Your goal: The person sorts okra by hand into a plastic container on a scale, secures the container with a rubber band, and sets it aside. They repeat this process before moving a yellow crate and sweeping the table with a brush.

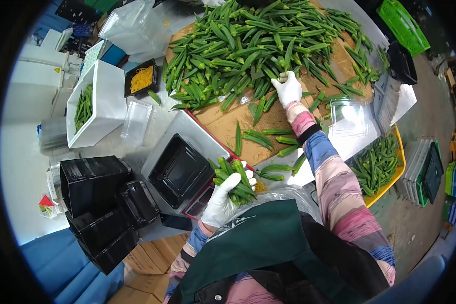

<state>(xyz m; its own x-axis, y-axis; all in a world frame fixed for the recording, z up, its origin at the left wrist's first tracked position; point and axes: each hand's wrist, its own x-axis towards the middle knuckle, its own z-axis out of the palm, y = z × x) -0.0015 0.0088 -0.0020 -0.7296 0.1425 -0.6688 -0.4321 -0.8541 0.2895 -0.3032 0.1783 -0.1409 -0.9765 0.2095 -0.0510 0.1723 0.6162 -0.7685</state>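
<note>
My left hand (221, 201), in a white glove, is closed around a bunch of okra (233, 178) just in front of the scale. My right hand (288, 89), also gloved in white, is at the near edge of a big okra pile (248, 45). Its fingers are curled together, and whatever they may hold is hidden. Loose okra pods (258, 138) lie between my hands on the cardboard (223, 121). Beside my left hand, an empty black tray (181, 163) rests on the scale (157, 152).
Stacked black trays (91, 185) stand at the left, near a white bin (106, 101) holding okra. A small black tray of yellow rubber bands (140, 78) sits behind. At the right are clear lids (348, 116) and a yellow crate (401, 162) of okra. Another person's gloved hand (213, 2) shows at the top.
</note>
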